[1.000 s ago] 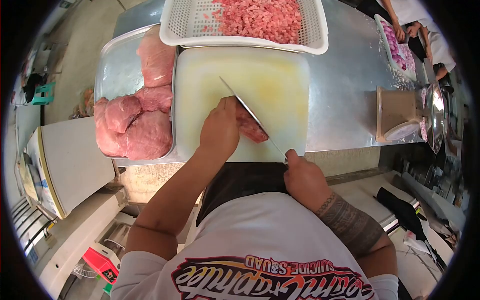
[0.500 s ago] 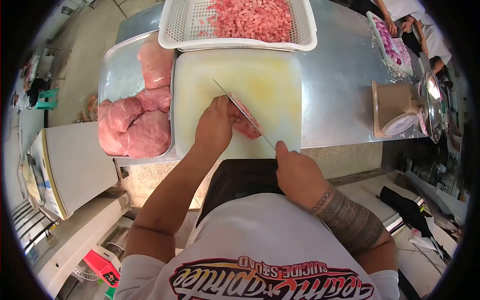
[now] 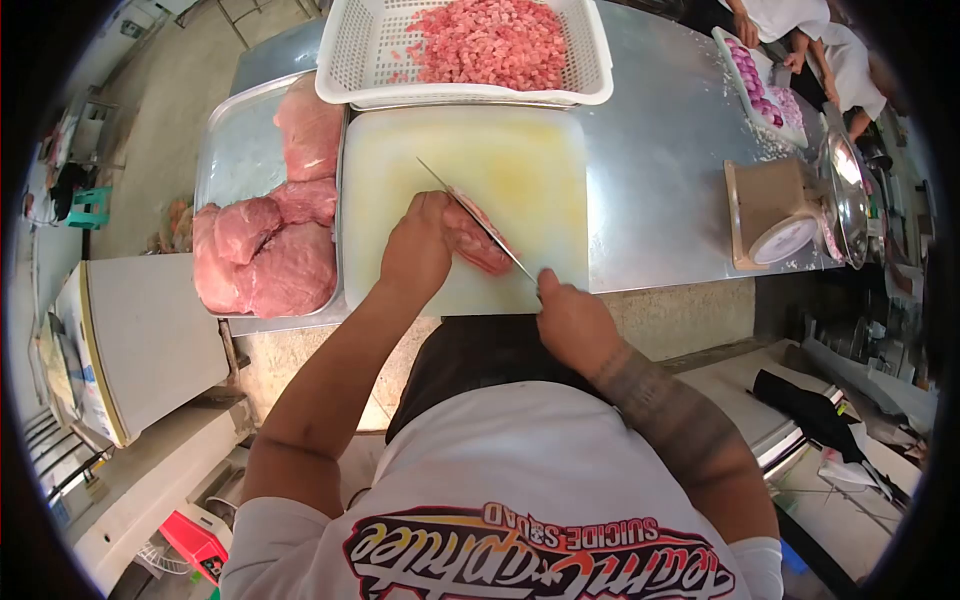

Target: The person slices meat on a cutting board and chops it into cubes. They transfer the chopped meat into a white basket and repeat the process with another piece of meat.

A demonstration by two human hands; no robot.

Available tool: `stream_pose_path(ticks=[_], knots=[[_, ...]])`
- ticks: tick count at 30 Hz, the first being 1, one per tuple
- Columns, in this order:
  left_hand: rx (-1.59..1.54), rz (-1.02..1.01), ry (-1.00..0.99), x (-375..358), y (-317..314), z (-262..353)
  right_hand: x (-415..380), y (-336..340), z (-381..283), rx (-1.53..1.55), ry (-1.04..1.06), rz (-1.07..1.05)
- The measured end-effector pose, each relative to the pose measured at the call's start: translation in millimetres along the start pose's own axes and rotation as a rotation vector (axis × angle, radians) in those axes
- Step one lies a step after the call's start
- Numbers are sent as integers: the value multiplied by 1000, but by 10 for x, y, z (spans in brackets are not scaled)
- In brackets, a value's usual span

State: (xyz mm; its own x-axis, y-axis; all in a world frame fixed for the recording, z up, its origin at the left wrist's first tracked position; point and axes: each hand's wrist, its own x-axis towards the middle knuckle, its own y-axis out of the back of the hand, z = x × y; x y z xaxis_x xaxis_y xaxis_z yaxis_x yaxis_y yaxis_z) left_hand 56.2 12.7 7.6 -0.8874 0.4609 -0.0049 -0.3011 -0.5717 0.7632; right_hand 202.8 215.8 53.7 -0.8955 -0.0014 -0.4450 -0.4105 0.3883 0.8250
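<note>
On the white cutting board (image 3: 530,150) with yellowish stains lies a piece of raw meat (image 3: 478,252). My left hand (image 3: 418,245) presses on the meat from its left side, fingers curled against it. A long knife (image 3: 505,247) runs diagonally across the meat, its tip pointing up and left. My right hand (image 3: 577,318) is closed around the knife's handle near the board's lower right corner; most of the handle is hidden in the fist. How deep the blade sits in the meat is not visible.
Left of the board, a metal tray (image 3: 235,140) holds large raw meat chunks (image 3: 285,265). Beyond it stands a white perforated basket (image 3: 365,60) of diced meat (image 3: 490,45). A scale (image 3: 770,215) stands right. Another person's hands work near a tray of red onions (image 3: 752,80).
My right hand and the knife have moved slightly forward along the cut. My left hand stays on the meat. The whole view has shifted a little.
</note>
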Motion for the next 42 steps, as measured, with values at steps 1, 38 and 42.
stream_pose_path(ticks=[1, 38, 42], knots=[[-10, 20, -18, 11, -1, -4, 160, -19, 33, 39, 16, 34], [2, 45, 1, 11, -94, -81, -123, 143, -207, 0, 3, -37], [-20, 54, -46, -60, -60, -68, 302, -204, -126, 14, 91, 99]])
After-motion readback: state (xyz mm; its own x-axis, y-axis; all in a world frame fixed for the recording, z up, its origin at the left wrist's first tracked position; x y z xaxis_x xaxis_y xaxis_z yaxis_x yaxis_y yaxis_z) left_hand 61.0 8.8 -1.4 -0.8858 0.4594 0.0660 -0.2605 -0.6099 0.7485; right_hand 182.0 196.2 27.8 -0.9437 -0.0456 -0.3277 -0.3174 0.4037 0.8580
